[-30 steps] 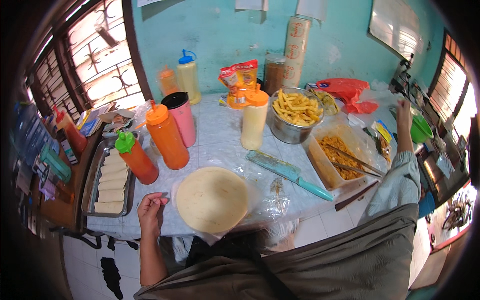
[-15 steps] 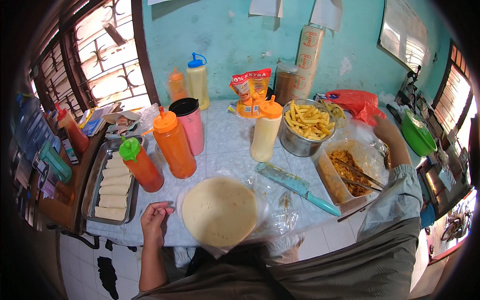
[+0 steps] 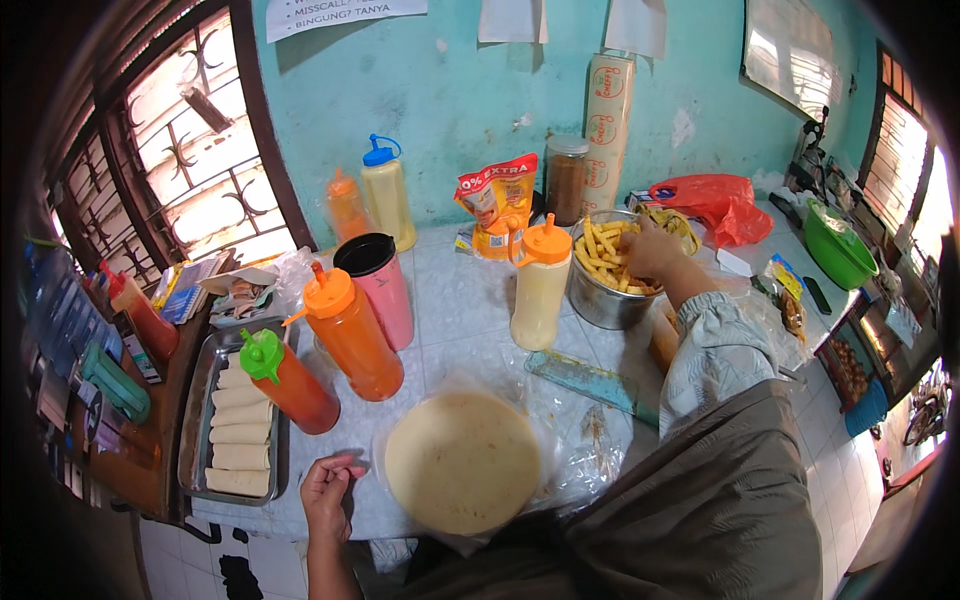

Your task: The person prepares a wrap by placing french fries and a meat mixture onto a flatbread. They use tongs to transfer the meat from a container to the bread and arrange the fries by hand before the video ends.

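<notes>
"Hands?"
"Right hand (image 3: 655, 252) was at the fries (image 3: 601, 258), one o'clock from the flatbread (image 3: 461, 465); its grip I couldn't tell. Left hand (image 3: 328, 492), nine o'clock, was loosely curled, empty."
"Best grip?"
"A light pinch seemed wisest, sparing breakage."

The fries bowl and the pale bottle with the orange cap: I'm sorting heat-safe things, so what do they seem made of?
Fries bowl: probably stainless steel, smooth and shiny, judging by its silvery grey wall and bright reflections. Pale bottle: likely squeezable plastic, smooth; its moulded cap suggests plastic too.
</notes>
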